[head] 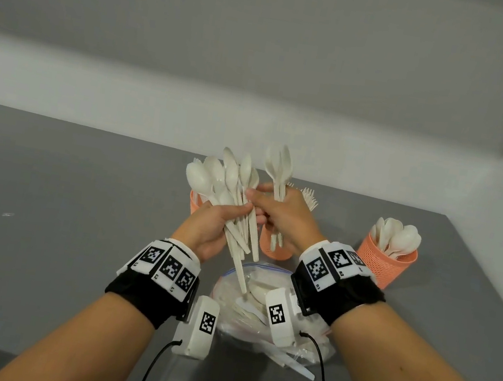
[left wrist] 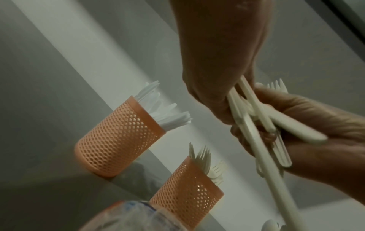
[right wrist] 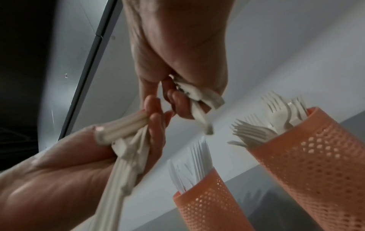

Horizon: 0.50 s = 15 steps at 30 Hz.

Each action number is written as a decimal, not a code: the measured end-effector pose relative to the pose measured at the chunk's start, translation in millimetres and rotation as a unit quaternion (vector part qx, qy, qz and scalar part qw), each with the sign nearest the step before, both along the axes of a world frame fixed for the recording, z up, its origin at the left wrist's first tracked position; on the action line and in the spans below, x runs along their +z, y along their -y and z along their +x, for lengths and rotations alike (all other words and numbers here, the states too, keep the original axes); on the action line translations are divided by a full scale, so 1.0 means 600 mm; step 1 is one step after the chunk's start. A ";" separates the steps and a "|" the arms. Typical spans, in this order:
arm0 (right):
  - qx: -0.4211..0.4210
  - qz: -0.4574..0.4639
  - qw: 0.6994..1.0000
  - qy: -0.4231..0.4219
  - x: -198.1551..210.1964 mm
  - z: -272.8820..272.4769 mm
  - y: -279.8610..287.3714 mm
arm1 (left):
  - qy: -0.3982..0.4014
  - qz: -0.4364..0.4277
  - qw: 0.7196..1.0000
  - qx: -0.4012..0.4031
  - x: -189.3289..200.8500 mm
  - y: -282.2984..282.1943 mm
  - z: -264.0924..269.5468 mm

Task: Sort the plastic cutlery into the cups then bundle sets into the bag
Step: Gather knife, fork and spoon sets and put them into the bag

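My left hand [head: 222,222] grips a fanned bunch of white plastic spoons [head: 225,179] by their handles, held up above the table. My right hand [head: 276,214] holds a few more spoons [head: 277,164] upright, and its thumb and forefinger pinch a handle in the left bunch. In the left wrist view the handles [left wrist: 254,125] cross between the two hands. Behind the hands stand an orange mesh cup of knives [left wrist: 118,137] and one of forks [left wrist: 187,192]. A third cup [head: 387,261], at the right, holds spoons. The clear zip bag [head: 228,285] lies below the hands with cutlery inside.
The grey table [head: 59,209] meets a pale wall behind the cups and ends at the right past the spoon cup. Loose white cutlery [head: 298,362] pokes from the near side of the bag. Black cables hang from the wrist cameras.
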State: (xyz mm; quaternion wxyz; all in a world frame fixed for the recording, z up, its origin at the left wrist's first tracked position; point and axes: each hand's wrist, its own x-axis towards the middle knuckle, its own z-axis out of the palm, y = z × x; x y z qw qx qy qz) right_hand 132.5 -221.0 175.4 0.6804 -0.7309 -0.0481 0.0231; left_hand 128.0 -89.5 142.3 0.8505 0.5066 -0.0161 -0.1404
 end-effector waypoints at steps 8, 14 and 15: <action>-0.094 0.063 0.993 -0.036 0.019 0.005 0.008 | -0.008 -0.018 1.000 -0.005 0.005 0.010 0.007; -0.016 0.050 0.999 0.009 0.005 0.003 0.020 | -0.025 0.025 0.999 0.034 -0.002 0.014 0.022; 0.022 0.029 0.999 0.015 0.004 -0.006 0.019 | -0.031 0.032 0.998 0.038 -0.003 0.015 0.025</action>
